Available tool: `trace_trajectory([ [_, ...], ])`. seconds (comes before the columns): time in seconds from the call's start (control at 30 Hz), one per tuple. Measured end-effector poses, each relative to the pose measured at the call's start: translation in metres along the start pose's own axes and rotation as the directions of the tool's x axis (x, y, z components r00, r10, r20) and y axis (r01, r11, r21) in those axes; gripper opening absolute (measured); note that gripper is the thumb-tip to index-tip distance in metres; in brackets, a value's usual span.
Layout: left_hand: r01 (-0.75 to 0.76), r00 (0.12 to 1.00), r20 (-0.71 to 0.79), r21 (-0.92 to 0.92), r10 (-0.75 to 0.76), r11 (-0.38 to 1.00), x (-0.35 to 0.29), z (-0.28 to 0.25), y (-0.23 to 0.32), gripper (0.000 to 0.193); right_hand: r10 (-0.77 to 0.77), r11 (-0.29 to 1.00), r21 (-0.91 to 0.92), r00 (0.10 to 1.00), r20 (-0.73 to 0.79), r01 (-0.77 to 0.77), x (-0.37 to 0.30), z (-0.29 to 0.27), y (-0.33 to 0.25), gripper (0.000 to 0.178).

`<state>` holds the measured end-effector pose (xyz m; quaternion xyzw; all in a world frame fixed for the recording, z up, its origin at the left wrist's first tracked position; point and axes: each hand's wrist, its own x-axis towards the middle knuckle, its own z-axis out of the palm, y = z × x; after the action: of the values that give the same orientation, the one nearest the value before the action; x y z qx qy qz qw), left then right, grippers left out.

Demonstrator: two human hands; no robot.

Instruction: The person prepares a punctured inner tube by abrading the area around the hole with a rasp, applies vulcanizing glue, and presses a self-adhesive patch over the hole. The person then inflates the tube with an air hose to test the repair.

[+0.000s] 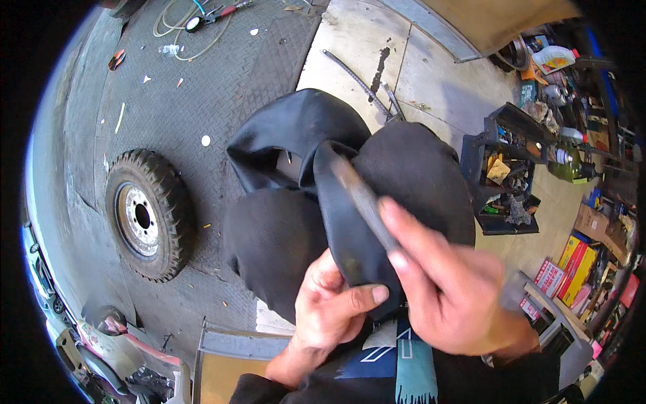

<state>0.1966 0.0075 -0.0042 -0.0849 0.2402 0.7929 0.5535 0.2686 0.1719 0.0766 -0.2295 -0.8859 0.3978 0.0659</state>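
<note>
A black rubber inner tube (296, 124) lies limp across my lap, folded between my dark-clad knees. My left hand (328, 299) grips its near end, thumb on top and fingers beneath. In my right hand (444, 286) is a file (367, 209), long and grey-brown, pinched between thumb and fingers. It slants over the rubber toward the upper left, and its far end is blurred by motion. Whether it touches the tube I cannot tell.
On the dark tread-plate floor at left stands a small tyre on a white rim (138, 212). An air gauge with hose (195, 25) lies at far left. To the right sit an open black toolbox (501, 175), a green bottle (572, 165) and cluttered shelves with boxes (575, 269).
</note>
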Motion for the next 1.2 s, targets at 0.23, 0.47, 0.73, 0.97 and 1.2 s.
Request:
trace_trajectory([
  [0.23,-0.018,0.995,-0.100,-0.021,0.015,1.000,-0.001,0.009,-0.001,0.053,-0.040,0.994,0.098,0.999,0.009,0.039,-0.004,-0.014,-0.007,0.042],
  [0.47,-0.019,0.989,-0.145,0.073,0.029,0.997,-0.001,0.018,0.000,0.049,0.079,0.997,0.002,0.974,-0.214,-0.080,0.025,-0.006,0.010,0.035],
  [0.73,0.055,0.942,-0.335,0.087,-0.023,0.995,-0.004,0.037,0.014,0.052,0.348,0.925,0.176,0.937,-0.039,-0.336,-0.075,-0.039,0.020,0.040],
  [0.97,-0.042,0.990,-0.135,0.050,0.048,0.998,0.004,0.022,0.007,0.049,-0.074,0.997,0.009,0.997,0.016,0.074,-0.001,0.001,0.004,0.048],
  [1.2,-0.024,0.990,-0.136,0.037,0.028,0.999,0.004,0.014,0.006,0.046,0.006,0.998,0.057,0.999,-0.049,-0.004,0.016,-0.016,-0.012,0.040],
])
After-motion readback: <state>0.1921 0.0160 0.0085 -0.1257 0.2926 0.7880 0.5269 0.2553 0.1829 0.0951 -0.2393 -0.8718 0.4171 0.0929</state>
